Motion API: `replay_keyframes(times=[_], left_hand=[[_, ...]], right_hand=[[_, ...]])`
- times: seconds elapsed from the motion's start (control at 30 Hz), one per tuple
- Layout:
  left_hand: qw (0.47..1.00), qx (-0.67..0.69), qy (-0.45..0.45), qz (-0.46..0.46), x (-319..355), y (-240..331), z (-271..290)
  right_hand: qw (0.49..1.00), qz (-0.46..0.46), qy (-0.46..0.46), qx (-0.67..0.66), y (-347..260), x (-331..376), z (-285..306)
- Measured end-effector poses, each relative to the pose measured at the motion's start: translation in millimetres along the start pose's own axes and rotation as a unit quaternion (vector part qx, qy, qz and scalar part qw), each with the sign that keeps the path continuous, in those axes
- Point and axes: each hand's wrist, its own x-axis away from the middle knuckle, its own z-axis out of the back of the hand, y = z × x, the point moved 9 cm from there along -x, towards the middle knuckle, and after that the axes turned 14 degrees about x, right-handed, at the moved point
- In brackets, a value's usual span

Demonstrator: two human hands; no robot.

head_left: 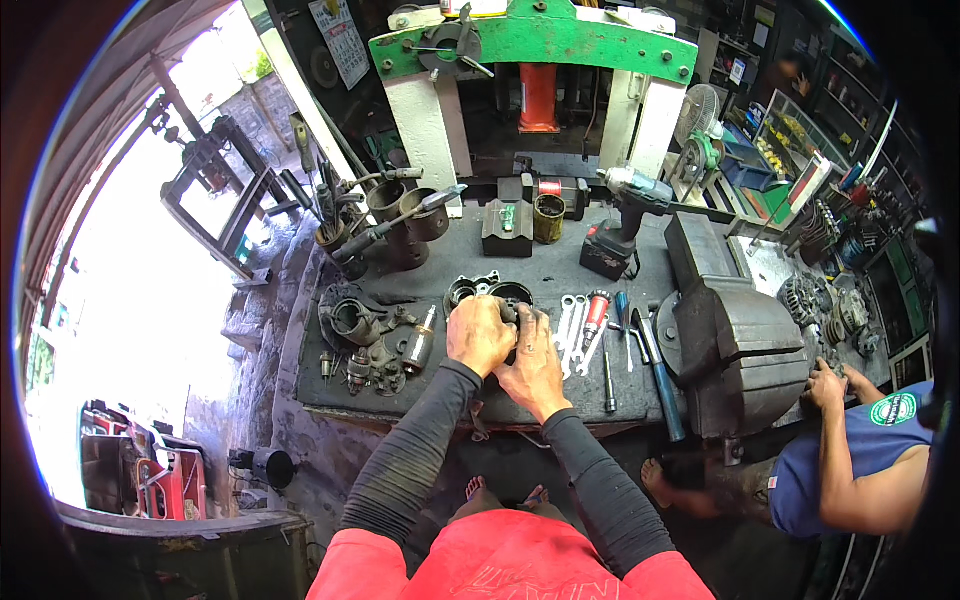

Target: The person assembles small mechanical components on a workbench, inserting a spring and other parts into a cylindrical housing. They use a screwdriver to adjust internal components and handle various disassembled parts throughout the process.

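Observation:
On the dark workbench (400, 285), a dark cast metal housing (487, 283) with round openings shows just beyond my hands. My left hand (480, 335) is closed at its near left side, knuckles up. Bent fingers of my right hand (533, 362) grip at the near right side, close against the left hand. Both hands cover the near part of the housing, so what the fingertips touch is hidden. Left of them lie a starter armature (420, 342), a round metal end housing (353, 322) and a small pinion gear part (358, 370).
Right of my hands lie several wrenches (571, 335), a red-handled screwdriver (596, 315) and a blue-handled hammer (662, 385). A cordless impact wrench (628, 215) stands behind them. A big bench vise (740, 350) fills the right end, with a co-worker (850, 450) beyond. A green press frame (540, 45) rises behind.

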Motion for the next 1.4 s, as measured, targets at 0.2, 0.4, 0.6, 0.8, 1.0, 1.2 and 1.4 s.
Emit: replay_keyframes(times=[0.2,0.4,0.6,0.8,1.0,1.2,1.4], left_hand=[[0.999,-0.023,-0.037,0.006,-0.1,-4.5,-7.9],[0.998,-0.011,-0.049,0.041,-1.9,-12.0,-10.5],[1.000,-0.013,-0.002,-0.006,1.3,-3.8,-6.4],[1.000,-0.029,0.003,0.005,5.3,-8.2,1.2],[0.983,0.125,-0.057,0.124,-6.1,-29.4,31.8],[0.983,0.133,-0.064,0.108,2.0,-18.1,36.2],[0.988,0.082,-0.111,0.069,3.1,-4.7,4.3]], right_hand=[[1.000,-0.001,0.006,0.020,0.2,-0.7,1.6],[0.999,-0.020,-0.021,0.018,2.7,-3.3,-1.3],[0.999,0.031,0.041,0.018,-0.8,4.5,1.9],[0.998,0.028,0.053,0.031,-5.7,2.5,-6.1],[0.997,0.029,0.063,-0.023,-7.2,-5.2,17.8],[0.999,0.045,0.010,-0.020,-4.9,-8.3,31.4],[0.998,0.008,-0.019,-0.067,11.3,-2.6,22.3]])
